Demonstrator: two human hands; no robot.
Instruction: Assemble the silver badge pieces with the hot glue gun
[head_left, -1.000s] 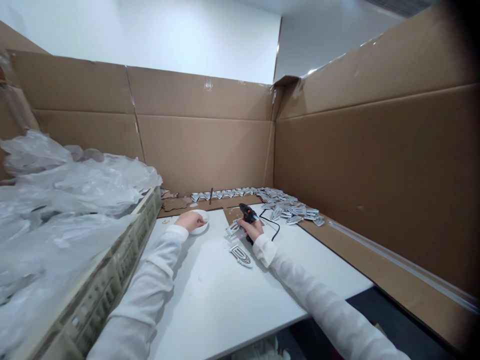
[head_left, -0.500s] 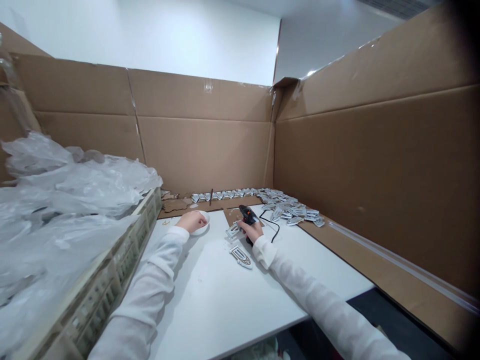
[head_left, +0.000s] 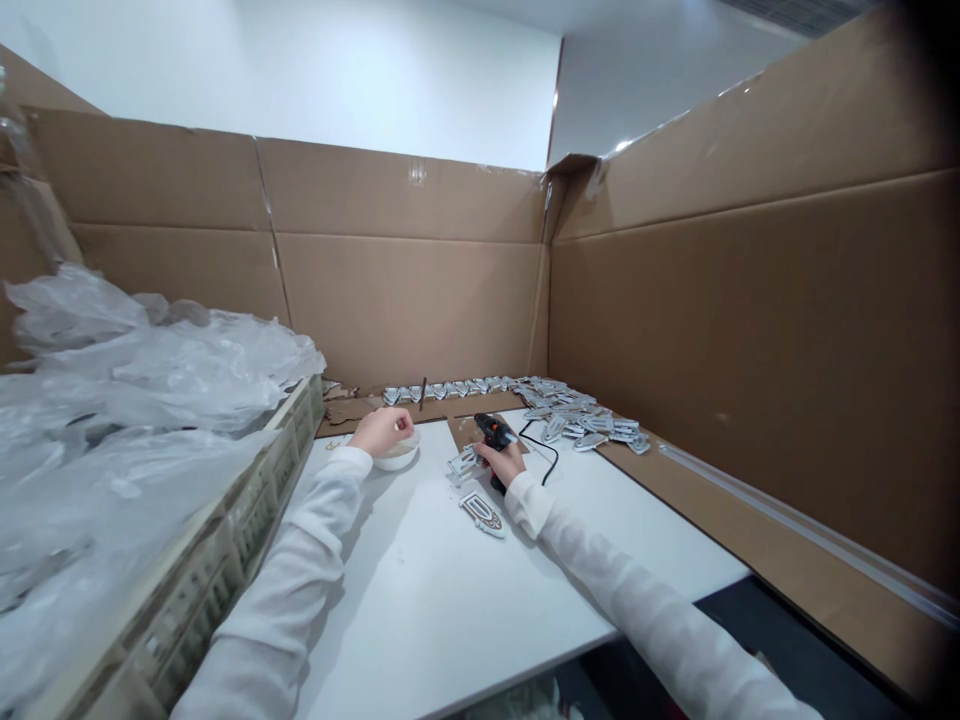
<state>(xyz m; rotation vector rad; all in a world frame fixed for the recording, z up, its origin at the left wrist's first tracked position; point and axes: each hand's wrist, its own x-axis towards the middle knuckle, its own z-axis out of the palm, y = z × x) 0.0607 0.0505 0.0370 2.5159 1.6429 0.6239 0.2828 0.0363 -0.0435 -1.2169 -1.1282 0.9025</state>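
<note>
In the head view, you face a smooth white tabletop (head_left: 420, 610) walled by creased brown cardboard (head_left: 405, 300), with a plain white room wall (head_left: 375, 70) above. Take the black glue gun (head_left: 491, 430) as landmark: your right hand (head_left: 507, 464) is closed around its handle, and its thin dark cord (head_left: 556, 462) curves away on the right. Just left of it lies an openwork pale piece (head_left: 463, 463); whether your fingers touch that, you cannot tell. Nearer you than the gun, a flat, pointed piece (head_left: 481, 514) with brown patterning lies on the white. Farther left of the gun, your left hand (head_left: 381, 432) curls its fingers over a shallow, round white bowl (head_left: 399, 460); how tightly they close, or on what, is too small to tell. Beyond the gun runs a row of small pale pieces (head_left: 450, 388); to its right spreads a loose heap of similar pieces (head_left: 577, 412). Well left of it, crinkled translucent plastic bags (head_left: 172, 360) fill a slatted crate (head_left: 255, 520).
</note>
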